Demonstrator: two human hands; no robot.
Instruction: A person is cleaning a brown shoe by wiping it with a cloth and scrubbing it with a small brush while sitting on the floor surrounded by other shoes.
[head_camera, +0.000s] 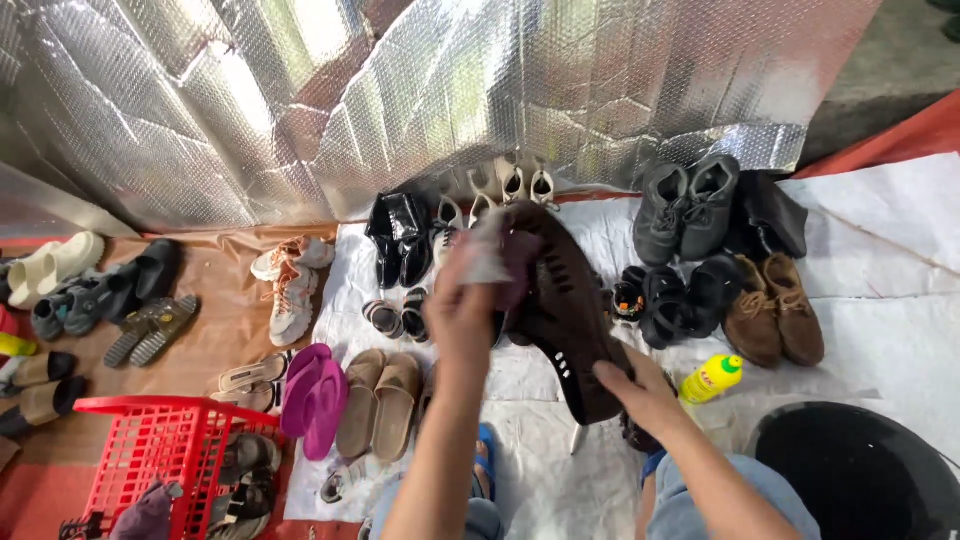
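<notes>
Shiny silver sheeting (300, 90) hangs at the back, and white sheets (880, 270) and brown paper (225, 320) cover the floor. Lots of shoes sit in rows on them.

The right hand (642, 392) is closed around the heel end of a dark brown shoe (565, 310). It holds the shoe up in the air with the sole facing up. The left hand (462, 310) is just beside the shoe, closed around a crumpled white cloth (488, 250). The cloth is pressed against the upper part of the shoe.

Just to the right of the right hand lies a yellow bottle with a green cap (710, 378). Past the bottle sits a pair of brown lace-up shoes (772, 310). Below it is a big black tub (865, 470).

To the left of the left hand lie tan slippers (380, 400) and pink flip-flops (315, 385). Farther left, near the bottom, is a red plastic basket (150, 450) with shoes in it. Behind the held shoe stand black boots (398, 238) and grey high-top shoes (688, 205).
</notes>
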